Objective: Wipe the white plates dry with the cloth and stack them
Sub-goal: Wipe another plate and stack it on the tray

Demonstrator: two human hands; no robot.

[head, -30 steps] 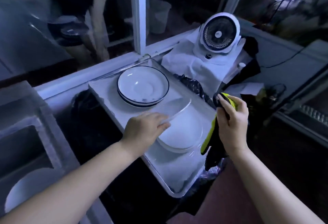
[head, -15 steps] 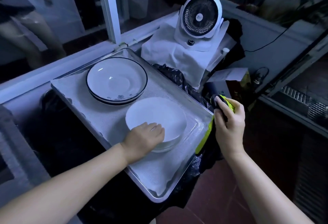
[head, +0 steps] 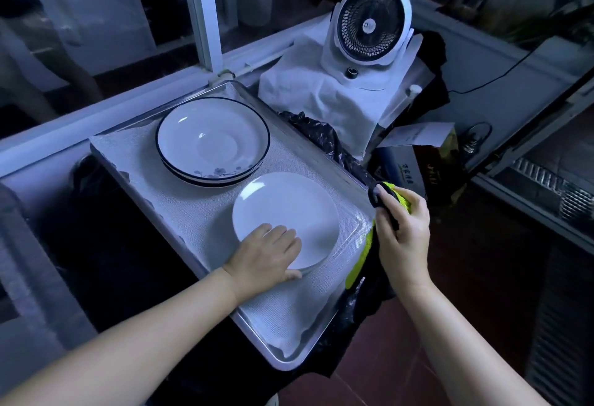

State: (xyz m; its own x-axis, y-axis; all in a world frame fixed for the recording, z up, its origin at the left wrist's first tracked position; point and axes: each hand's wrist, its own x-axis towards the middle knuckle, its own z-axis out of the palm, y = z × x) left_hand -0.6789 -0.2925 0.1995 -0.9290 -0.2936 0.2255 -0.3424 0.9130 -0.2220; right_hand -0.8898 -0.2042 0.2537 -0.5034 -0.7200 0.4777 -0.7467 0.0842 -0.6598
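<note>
Steel tray (head: 285, 362) with a mesh liner; liner bare at 6 and 9 o'clock. White plates (head: 289, 209), a stack of at least two, sit at 4 o'clock near the right rim. Blue-rimmed plates (head: 212, 145), at least two, are stacked at 12, just beside them. Left hand (head: 270, 251) lies flat-fingered on the top white plate. Right hand (head: 405, 238) grips one black-lime cloth (head: 363, 254) just past the 3 o'clock rim. One fan (head: 373, 23) stands beyond.

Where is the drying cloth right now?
In the head view, the black-and-green cloth hangs from the right hand, which grips it at the right edge of the metal tray, just right of the stacked white plates.
</note>
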